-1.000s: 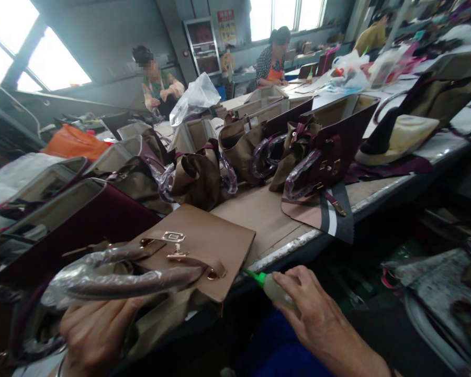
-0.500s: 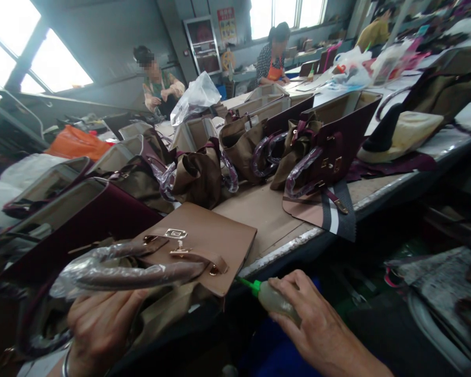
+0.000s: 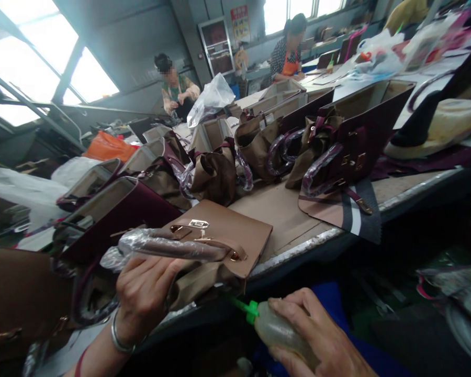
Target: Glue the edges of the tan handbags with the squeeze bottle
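Observation:
A tan handbag [image 3: 235, 225] with gold metal fittings lies at the table's front edge, its brown lining hanging out toward me. My left hand [image 3: 145, 293] is closed on the bag by the lining, just under the plastic-wrapped handle [image 3: 180, 247]; its fingertips are partly hidden. In my right hand [image 3: 317, 330] is a translucent squeeze bottle [image 3: 280, 332] with a green nozzle. The fingers and thumb wrap round the bottle. Its slim tip points left, below the bag's near corner and seemingly apart from it.
Several dark maroon handbags [image 3: 377, 136] stand in a row behind the tan one. A striped piece [image 3: 355, 214] overhangs the table edge [image 3: 306, 242]. A yellowed container [image 3: 451, 125] sits at the right. Two people [image 3: 176, 91] work beyond the table, with part of another farther right.
The whole view has shifted, so the table appears farther right. My right hand and the bottle have dropped lower relative to the bag. My left hand keeps its hold.

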A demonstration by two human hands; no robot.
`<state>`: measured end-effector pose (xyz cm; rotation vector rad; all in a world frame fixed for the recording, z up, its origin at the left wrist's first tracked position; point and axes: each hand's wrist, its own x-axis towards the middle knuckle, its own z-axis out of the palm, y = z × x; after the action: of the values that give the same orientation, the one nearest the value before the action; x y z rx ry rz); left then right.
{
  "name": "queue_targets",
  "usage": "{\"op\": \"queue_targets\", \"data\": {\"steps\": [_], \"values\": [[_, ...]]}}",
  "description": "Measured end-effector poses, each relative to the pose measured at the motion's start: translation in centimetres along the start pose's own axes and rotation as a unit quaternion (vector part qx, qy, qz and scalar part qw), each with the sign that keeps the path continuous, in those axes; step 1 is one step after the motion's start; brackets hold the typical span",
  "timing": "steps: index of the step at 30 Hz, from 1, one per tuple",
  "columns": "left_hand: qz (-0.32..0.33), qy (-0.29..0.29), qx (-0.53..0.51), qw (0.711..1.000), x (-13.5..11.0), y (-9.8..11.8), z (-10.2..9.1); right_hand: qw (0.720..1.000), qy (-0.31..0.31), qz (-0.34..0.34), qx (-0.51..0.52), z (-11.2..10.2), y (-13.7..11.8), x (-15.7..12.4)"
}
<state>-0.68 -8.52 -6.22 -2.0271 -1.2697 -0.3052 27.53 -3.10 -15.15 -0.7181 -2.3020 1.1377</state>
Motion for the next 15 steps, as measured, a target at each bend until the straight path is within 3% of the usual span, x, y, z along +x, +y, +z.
{"op": "queue_targets", "data": {"steps": [12, 15], "values": [[0.001, 0.006, -0.006, 1.0, 0.6, 0.3, -0.1, 0.999, -0.018, -0.035, -0.023, -0.4, -1.2, 0.9], [-0.001, -0.005, -0.01, 1.0, 0.5, 0.3, -0.1, 0.996, 0.013, -0.045, -0.073, -0.4, -0.7, 0.8]]}}
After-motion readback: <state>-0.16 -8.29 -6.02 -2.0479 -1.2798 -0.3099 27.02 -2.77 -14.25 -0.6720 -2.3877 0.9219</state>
